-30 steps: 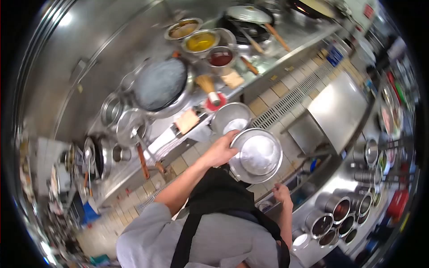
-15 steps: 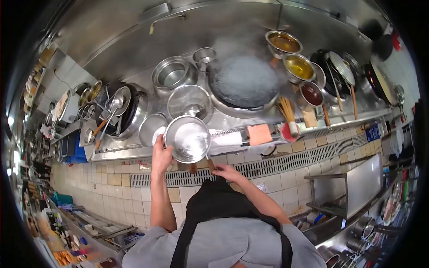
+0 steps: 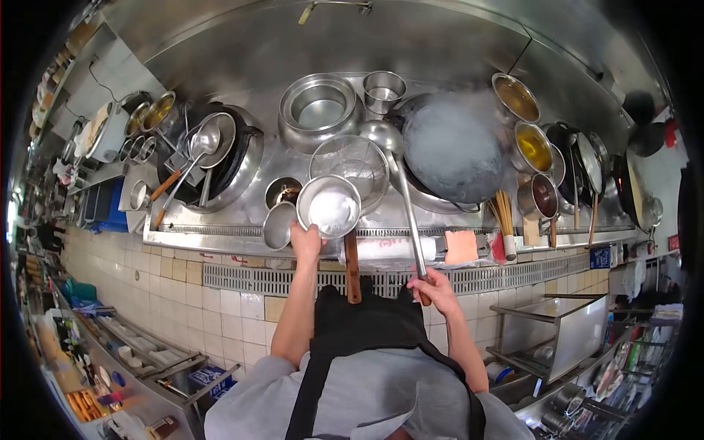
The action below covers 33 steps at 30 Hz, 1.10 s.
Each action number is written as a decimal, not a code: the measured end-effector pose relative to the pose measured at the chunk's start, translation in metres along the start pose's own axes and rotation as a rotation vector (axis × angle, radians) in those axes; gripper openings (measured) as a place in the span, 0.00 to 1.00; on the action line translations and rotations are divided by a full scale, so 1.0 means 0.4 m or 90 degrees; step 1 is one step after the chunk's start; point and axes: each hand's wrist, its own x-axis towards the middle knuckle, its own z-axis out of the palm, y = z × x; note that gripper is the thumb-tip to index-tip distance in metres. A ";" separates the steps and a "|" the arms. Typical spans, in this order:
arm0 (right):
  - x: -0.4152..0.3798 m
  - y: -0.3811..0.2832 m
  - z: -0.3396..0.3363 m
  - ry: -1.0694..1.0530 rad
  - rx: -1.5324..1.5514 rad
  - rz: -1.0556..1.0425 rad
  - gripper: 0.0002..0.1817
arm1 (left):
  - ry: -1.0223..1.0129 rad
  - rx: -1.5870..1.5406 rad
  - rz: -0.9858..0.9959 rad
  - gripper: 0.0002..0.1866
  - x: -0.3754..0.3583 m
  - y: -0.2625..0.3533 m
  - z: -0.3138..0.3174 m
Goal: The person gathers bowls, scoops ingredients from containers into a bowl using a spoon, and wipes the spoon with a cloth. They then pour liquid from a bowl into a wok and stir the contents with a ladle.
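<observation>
My left hand grips the rim of a shiny metal bowl with something white in it. Close to that hand, a second metal bowl sits at the counter's front edge. My right hand is closed on the wooden-ended handle of a long ladle. The ladle's cup is above the edge of a round wire strainer, left of a steaming wok. Below the held bowl, the strainer's wooden handle sticks out toward my apron.
A wide pot and a smaller pot stand behind the strainer. Right of the wok are oil bowls, a dark red sauce pot and a bamboo brush. An orange cloth lies at the front edge.
The ladle has moved away from the held bowl to the right, its cup now beside the wok. My right hand has shifted right. The view has turned, so the stove appears farther right.
</observation>
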 end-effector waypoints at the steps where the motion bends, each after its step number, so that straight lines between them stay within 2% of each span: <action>1: -0.008 -0.026 0.006 0.031 0.008 -0.003 0.16 | 0.006 -0.003 -0.010 0.20 0.024 0.005 0.025; 2: -0.009 -0.046 -0.005 0.040 -0.044 -0.023 0.20 | 0.010 -0.005 -0.019 0.20 0.050 0.009 0.048; 5: -0.005 -0.086 0.038 0.128 -0.066 -0.051 0.20 | 0.038 0.038 -0.011 0.22 0.137 -0.004 0.113; 6: 0.001 -0.089 0.049 0.145 -0.033 -0.044 0.19 | 0.072 0.066 -0.002 0.25 0.190 -0.062 0.133; 9: 0.024 -0.086 0.044 0.182 0.031 -0.059 0.17 | 0.122 0.014 0.026 0.28 0.223 -0.056 0.192; 12: 0.079 -0.062 -0.029 0.258 -0.104 -0.152 0.18 | 0.138 0.043 -0.010 0.34 0.266 -0.087 0.224; 13: 0.109 -0.049 -0.085 0.313 -0.243 -0.219 0.17 | 0.137 0.056 -0.026 0.36 0.271 -0.087 0.239; 14: 0.150 -0.038 -0.156 0.364 -0.385 -0.281 0.16 | 0.127 0.061 -0.021 0.43 0.281 -0.101 0.246; 16: 0.185 -0.073 -0.223 0.442 -0.557 -0.283 0.17 | 0.099 0.088 -0.042 0.45 0.241 -0.032 0.260; 17: 0.185 -0.104 -0.231 0.469 -0.583 -0.223 0.19 | 0.089 0.110 -0.047 0.45 0.227 -0.018 0.265; 18: 0.183 -0.132 -0.236 0.491 -0.607 -0.162 0.20 | 0.086 0.107 -0.005 0.44 0.212 -0.010 0.275; 21: 0.187 -0.181 -0.249 0.513 -0.575 -0.154 0.24 | 0.080 0.088 0.109 0.43 0.198 -0.011 0.303; 23: 0.179 -0.226 -0.235 0.459 -0.480 -0.046 0.23 | 0.067 0.063 0.165 0.42 0.198 -0.003 0.324; 25: 0.176 -0.256 -0.224 0.403 -0.383 0.061 0.23 | 0.061 0.061 0.107 0.39 0.196 0.003 0.340; 28: 0.192 -0.225 -0.272 0.238 0.117 0.064 0.14 | 0.038 0.127 0.018 0.37 0.209 -0.027 0.369; 30: 0.176 -0.271 -0.280 0.162 0.356 0.099 0.10 | 0.001 0.169 -0.010 0.36 0.228 -0.050 0.355; 32: 0.160 -0.299 -0.297 0.053 0.586 0.121 0.11 | 0.135 0.392 0.280 0.35 0.205 -0.083 0.318; 33: 0.149 -0.305 -0.304 0.030 0.626 0.122 0.11 | 0.205 0.504 0.427 0.35 0.186 -0.101 0.280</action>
